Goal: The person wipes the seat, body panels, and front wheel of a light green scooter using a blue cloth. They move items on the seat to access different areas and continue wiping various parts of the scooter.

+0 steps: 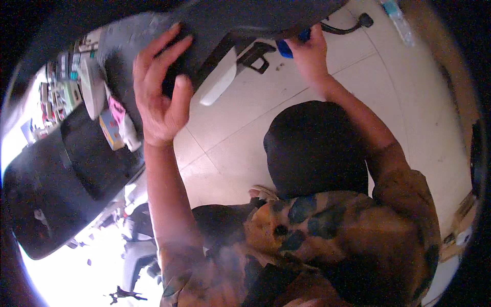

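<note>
My left hand is raised in front of a large dark grey panel, with its fingers apart and nothing in it. Whether the fingertips touch the panel I cannot tell. At the panel's right end, my right hand is closed round a blue object, mostly covered by the fingers; its kind does not show. Left of it, below the panel's edge, is a black bracket-like part with an opening. A pale, blade-shaped piece slants down between my hands.
Beneath me is a tiled floor, and my dark-clad knee rises in the middle. Small boxes and packages stand at the left, by a black glossy surface. A black curved bar is at the top right, near a clear bottle.
</note>
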`<state>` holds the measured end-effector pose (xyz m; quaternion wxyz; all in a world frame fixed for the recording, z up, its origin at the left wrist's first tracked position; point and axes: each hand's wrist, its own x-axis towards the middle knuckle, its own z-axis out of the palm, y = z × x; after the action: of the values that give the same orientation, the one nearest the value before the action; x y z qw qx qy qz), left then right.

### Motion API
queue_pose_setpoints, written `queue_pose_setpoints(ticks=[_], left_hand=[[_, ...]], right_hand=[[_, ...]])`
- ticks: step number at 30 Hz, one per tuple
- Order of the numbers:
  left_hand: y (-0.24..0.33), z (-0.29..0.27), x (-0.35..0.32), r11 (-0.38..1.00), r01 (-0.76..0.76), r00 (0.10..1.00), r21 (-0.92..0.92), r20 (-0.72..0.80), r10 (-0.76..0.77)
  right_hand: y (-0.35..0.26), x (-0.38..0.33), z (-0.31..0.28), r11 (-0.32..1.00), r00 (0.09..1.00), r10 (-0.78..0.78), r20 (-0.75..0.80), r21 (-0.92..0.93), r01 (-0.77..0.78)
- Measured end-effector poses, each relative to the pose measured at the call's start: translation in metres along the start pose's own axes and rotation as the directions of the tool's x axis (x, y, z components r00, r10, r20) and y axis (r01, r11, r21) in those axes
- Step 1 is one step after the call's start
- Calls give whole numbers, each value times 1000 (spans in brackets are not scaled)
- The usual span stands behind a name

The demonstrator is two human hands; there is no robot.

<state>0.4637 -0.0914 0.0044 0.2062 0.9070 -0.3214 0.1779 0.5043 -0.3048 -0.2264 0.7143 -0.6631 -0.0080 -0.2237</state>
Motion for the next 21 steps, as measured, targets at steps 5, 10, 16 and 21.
queue_pose_setpoints(ticks=[5,10,16,21], left_hand=[[30,-22,-30,991,46,999,122,21,-49],[78,-42,-127,974,227,934,12,280,-221],[87,-61,-230,879,457,783,135,407,-470],[88,-72,-267,765,611,660,203,403,-634]], right_hand=[[11,-16,-42,908,907,368,206,-288,-304],[-51,-19,-41,970,951,240,193,-93,-226],[-26,-23,-24,568,754,-375,540,-509,647],[-42,-20,-37,476,782,-285,554,-627,617]])
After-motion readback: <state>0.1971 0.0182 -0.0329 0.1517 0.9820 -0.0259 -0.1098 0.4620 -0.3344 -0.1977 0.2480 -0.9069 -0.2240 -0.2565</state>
